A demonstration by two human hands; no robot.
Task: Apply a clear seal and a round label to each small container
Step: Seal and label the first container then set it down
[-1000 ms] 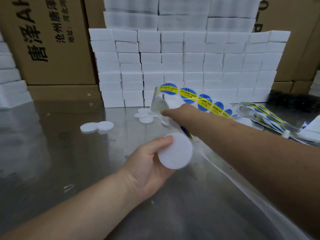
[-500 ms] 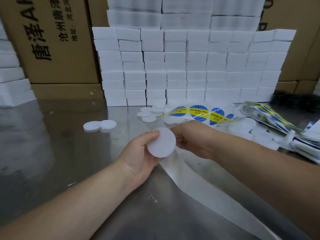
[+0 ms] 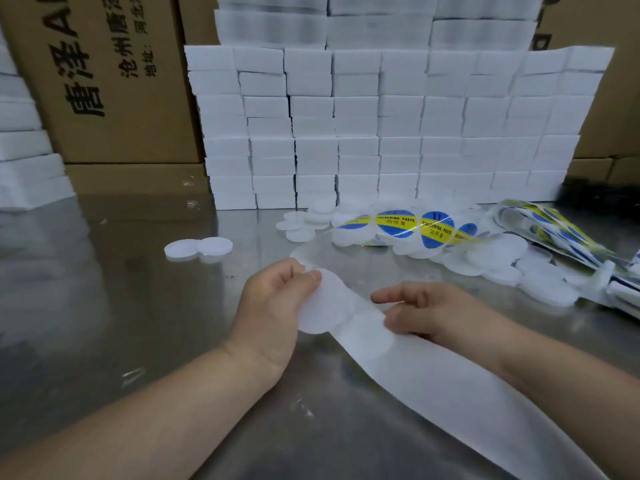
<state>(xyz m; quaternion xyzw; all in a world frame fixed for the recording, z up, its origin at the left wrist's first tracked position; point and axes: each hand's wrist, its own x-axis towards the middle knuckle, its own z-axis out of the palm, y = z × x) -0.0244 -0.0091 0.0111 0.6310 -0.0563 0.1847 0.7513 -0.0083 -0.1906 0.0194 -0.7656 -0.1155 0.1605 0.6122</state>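
My left hand (image 3: 273, 306) grips a small round white container (image 3: 322, 303) at its left edge, thumb on top, above the steel table. A long translucent white backing strip (image 3: 433, 368) runs from under the container down to the lower right. My right hand (image 3: 426, 310) is just right of the container over the strip, forefinger stretched toward it and thumb against the strip's edge; whether it pinches the strip is unclear. A strip of blue and yellow round labels (image 3: 415, 226) lies further back.
Several loose white containers (image 3: 485, 258) lie piled at right, two more (image 3: 199, 247) at left. A roll of labels (image 3: 561, 230) lies far right. A wall of stacked white boxes (image 3: 381, 133) and cardboard cartons (image 3: 110, 81) close off the back of the steel table (image 3: 104, 306).
My right hand came back from the label strip, which dropped onto the pile, to the container. Both hands lowered toward me, with the backing strip now under the container.
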